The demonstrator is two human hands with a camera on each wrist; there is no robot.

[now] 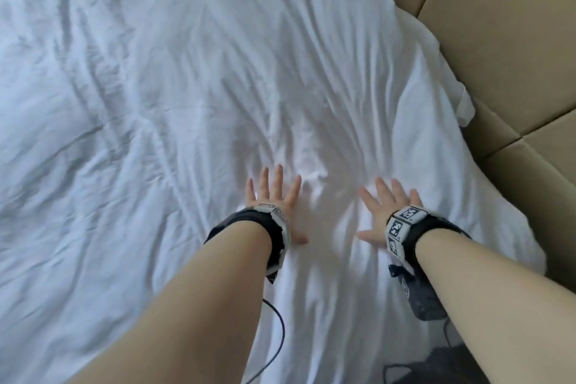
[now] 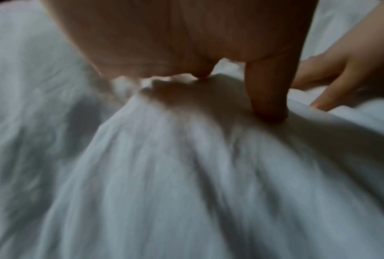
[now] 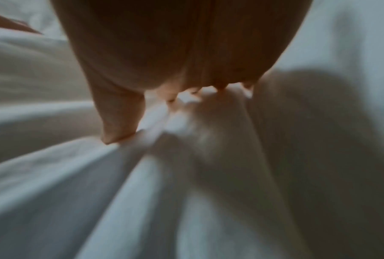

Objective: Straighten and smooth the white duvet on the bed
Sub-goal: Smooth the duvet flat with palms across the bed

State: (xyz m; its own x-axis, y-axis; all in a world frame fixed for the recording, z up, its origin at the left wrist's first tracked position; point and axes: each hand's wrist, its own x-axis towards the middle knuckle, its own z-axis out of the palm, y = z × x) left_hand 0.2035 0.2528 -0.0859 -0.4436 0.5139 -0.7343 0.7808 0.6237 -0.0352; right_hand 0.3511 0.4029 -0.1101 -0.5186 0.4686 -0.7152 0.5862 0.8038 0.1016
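I am pressing my left hand [image 1: 274, 201] and right hand [image 1: 385, 212], fingers spread flat and pinching nothing, side by side on the white duvet [image 1: 193, 78] at lower centre, its creases fanning toward the frame's top, equally near both hands.

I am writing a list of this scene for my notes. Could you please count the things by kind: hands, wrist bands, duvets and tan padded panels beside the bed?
Hands: 2, the left hand and the right hand, both flat on the duvet
Wrist bands: 2
White duvet: 1
Tan padded panels: at least 4
Total: at least 9
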